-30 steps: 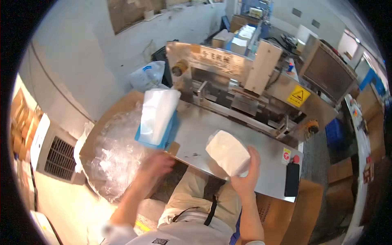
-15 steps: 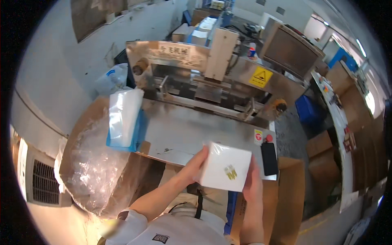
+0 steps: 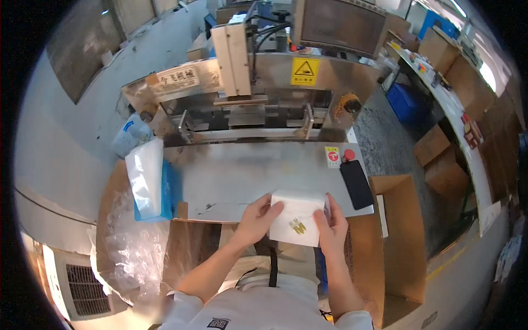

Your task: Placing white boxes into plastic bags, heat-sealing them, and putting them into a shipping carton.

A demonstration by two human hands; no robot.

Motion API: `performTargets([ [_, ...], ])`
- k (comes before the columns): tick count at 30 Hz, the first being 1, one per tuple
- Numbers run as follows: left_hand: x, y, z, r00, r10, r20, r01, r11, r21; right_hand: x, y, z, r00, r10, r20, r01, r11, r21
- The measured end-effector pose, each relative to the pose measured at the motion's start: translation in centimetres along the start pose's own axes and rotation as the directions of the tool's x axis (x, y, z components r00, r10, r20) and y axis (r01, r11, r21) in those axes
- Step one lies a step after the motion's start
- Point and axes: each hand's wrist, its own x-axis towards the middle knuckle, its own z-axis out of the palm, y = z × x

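Observation:
A white square box [image 3: 295, 226] with a small gold print on its face is held in front of my body, near the front edge of the metal worktable. My left hand [image 3: 256, 221] grips its left side, the thumb lying on the face. Around the right side closes my right hand [image 3: 332, 226], its thumb also on the face. The box is tilted so that its top edge shows too. The fingers behind it are hidden.
A metal-topped machine [image 3: 247, 170] stands ahead. At its right lie a black phone [image 3: 357, 185] and a red button [image 3: 349, 154]. A blue holder [image 3: 171, 190] with clear bags [image 3: 146, 179] is at left, above a carton of plastic film [image 3: 132, 247]. An open cardboard box [image 3: 406, 247] stands right.
The view has turned to the right. The white box has tilted, and both thumbs have come onto its printed face; both hands still hold it.

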Motion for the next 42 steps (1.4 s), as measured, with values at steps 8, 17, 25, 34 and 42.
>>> performTargets([
  [8, 2.1, -1.6, 0.9, 0.972, 0.208, 0.112, -0.199, 0.976, -0.085, 0.2, -1.1, -2.8, 0.988, 0.118, -0.095, -0.105, 0.985, 0.139],
  [17, 4.3, -0.2, 4.5, 0.995, -0.104, 0.005, 0.103, 0.988, -0.115, -0.8, 0.4, -8.3, 0.995, 0.092, 0.032, -0.097, 0.882, 0.462],
  [25, 4.9, 1.0, 11.6, 0.934, 0.018, 0.357, -0.131, 0.946, 0.295, -3.2, -3.2, -18.0, 0.955, 0.050, -0.293, 0.001, 0.985, 0.171],
  [34, 8.8, -4.8, 7.7, 0.882, 0.325, 0.341, -0.367, 0.018, 0.930, -6.9, 3.8, -41.1, 0.841, -0.023, -0.540, -0.478, 0.435, -0.763],
  [42, 9.4, -4.5, 8.7, 0.873, 0.322, 0.366, -0.372, -0.044, 0.927, -0.5, 19.8, -43.7, 0.694, 0.709, -0.124, -0.461, 0.305, -0.833],
])
